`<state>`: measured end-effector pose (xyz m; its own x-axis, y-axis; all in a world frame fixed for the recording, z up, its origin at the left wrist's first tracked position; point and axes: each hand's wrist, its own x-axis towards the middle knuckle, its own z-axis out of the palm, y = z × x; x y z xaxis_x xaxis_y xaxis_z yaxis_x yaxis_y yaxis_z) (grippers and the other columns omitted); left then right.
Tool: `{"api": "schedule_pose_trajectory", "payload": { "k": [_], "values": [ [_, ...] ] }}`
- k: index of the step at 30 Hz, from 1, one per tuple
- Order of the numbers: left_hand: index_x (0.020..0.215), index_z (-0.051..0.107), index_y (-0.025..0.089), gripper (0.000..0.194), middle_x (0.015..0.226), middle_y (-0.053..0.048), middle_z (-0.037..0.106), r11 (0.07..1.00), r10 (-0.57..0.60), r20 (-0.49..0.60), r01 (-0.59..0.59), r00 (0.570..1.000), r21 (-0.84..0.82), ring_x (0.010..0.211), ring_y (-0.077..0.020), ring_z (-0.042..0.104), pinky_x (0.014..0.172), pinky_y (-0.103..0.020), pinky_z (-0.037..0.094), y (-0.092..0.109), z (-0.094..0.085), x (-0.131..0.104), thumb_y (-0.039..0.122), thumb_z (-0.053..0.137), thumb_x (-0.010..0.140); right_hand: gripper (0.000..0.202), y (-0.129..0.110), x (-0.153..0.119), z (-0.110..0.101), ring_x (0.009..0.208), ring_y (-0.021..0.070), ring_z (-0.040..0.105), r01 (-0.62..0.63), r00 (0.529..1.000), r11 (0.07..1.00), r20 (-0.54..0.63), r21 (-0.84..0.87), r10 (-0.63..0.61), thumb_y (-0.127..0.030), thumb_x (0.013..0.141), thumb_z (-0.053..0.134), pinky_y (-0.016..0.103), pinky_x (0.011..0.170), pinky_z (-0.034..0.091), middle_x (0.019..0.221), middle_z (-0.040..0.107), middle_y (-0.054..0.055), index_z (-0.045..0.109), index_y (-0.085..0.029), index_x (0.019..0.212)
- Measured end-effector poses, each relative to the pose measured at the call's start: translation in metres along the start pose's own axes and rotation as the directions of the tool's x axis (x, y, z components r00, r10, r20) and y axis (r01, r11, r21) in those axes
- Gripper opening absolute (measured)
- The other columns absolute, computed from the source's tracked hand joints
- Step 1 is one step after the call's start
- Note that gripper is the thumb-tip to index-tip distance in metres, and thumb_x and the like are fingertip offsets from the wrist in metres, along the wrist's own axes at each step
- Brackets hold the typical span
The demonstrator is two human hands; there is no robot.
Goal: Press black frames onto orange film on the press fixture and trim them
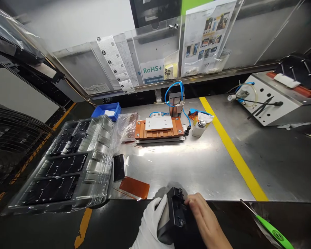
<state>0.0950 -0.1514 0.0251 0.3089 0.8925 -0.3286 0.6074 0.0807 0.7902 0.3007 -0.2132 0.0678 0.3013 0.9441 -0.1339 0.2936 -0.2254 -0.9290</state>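
Note:
My left hand (151,221), in a white glove, is wrapped round the left side of a black plastic part (173,218) at the table's front edge. The part stands tilted, with round metal-looking pieces along its near face. At its right edge is my bare right hand (203,218), fingers curled and pressed against the part; the fingertips are partly hidden. Ahead on the table sits an orange-brown fixture (141,133) with a white plate (159,123) on top. Nearer me lie a dark phone-like slab (119,167) and an amber film sheet (134,187).
Stacked clear trays (93,173) with several black parts (67,164) stand at left, near a blue bin (116,112). A white bottle (199,129) stands right of the fixture. A green-handled tool (273,231) juts over the front edge; a grey machine box (269,103) sits at right.

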Motion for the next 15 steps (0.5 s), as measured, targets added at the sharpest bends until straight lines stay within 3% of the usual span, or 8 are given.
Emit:
{"api": "schedule_pose_trajectory", "payload": {
  "k": [3, 6, 8, 10, 12, 15],
  "values": [
    [0.111, 0.072, 0.033, 0.042, 0.109, -0.008, 0.068, 0.995, -0.085, 0.025, 0.087, 0.996, -0.05, 0.108, -0.035, 0.061, 0.097, -0.043, 0.047, 0.0, 0.003, 0.002, 0.04, 0.065, 0.07, 0.037, 0.002, 0.006, -0.003, 0.087, 0.0196, 0.061, -0.061, 0.998, 0.998, -0.025, 0.03, 0.061, -0.053, 0.101, 0.03, 0.027, 0.076, 0.049, 0.09, 0.061, 0.001, 0.056, -0.027, 0.096],
    [0.109, 0.073, 0.031, 0.041, 0.109, -0.01, 0.069, 0.977, -0.212, 0.054, 0.214, 0.976, -0.025, 0.108, -0.0381, 0.061, 0.096, -0.049, 0.047, 0.005, 0.001, 0.003, 0.045, 0.066, 0.071, 0.038, 0.007, 0.013, -0.007, 0.078, 0.0202, 0.061, -0.157, 0.987, 0.987, 0.053, 0.044, 0.155, -0.062, 0.09, 0.052, 0.028, 0.071, 0.05, 0.084, 0.061, -0.001, 0.057, -0.027, 0.104],
    [0.116, 0.071, 0.03, 0.047, 0.117, -0.012, 0.067, 0.987, -0.156, 0.085, 0.159, 0.984, -0.029, 0.115, -0.0391, 0.058, 0.102, -0.051, 0.042, 0.01, -0.005, 0.003, 0.045, 0.066, 0.072, 0.043, 0.011, 0.017, -0.009, 0.081, 0.0209, 0.061, -0.232, 0.973, 0.969, 0.022, 0.083, 0.231, -0.065, 0.088, 0.053, 0.03, 0.074, 0.051, 0.086, 0.061, 0.0, 0.057, -0.027, 0.106],
    [0.126, 0.065, 0.029, 0.056, 0.126, -0.011, 0.064, 0.992, 0.006, 0.188, 0.018, 0.982, -0.128, 0.121, -0.0378, 0.055, 0.108, -0.049, 0.037, 0.013, -0.017, 0.002, 0.04, 0.069, 0.07, 0.048, 0.015, 0.019, -0.011, 0.084, 0.0215, 0.062, -0.254, 0.964, 0.958, -0.042, 0.134, 0.261, -0.068, 0.091, 0.042, 0.032, 0.078, 0.052, 0.089, 0.061, 0.002, 0.055, -0.026, 0.109],
    [0.126, 0.064, 0.028, 0.061, 0.124, -0.011, 0.066, 0.951, 0.117, 0.369, 0.002, 0.922, -0.308, 0.121, -0.037, 0.055, 0.109, -0.048, 0.036, 0.012, -0.03, 0.001, 0.036, 0.075, 0.066, 0.052, 0.017, 0.019, -0.012, 0.081, 0.0207, 0.063, -0.238, 0.966, 0.955, -0.058, 0.176, 0.251, -0.068, 0.094, 0.034, 0.032, 0.077, 0.053, 0.086, 0.06, 0.002, 0.055, -0.024, 0.113],
    [0.097, 0.076, 0.022, 0.043, 0.105, -0.009, 0.073, 0.833, 0.103, 0.618, 0.272, 0.779, -0.482, 0.113, -0.0385, 0.06, 0.104, -0.051, 0.041, 0.002, -0.045, -0.002, 0.033, 0.083, 0.056, 0.055, 0.015, 0.015, -0.013, 0.072, 0.0202, 0.064, -0.227, 0.972, 0.919, 0.011, 0.321, 0.236, -0.068, 0.093, 0.04, 0.031, 0.069, 0.056, 0.079, 0.061, 0.002, 0.058, -0.022, 0.116]
  ]
}}
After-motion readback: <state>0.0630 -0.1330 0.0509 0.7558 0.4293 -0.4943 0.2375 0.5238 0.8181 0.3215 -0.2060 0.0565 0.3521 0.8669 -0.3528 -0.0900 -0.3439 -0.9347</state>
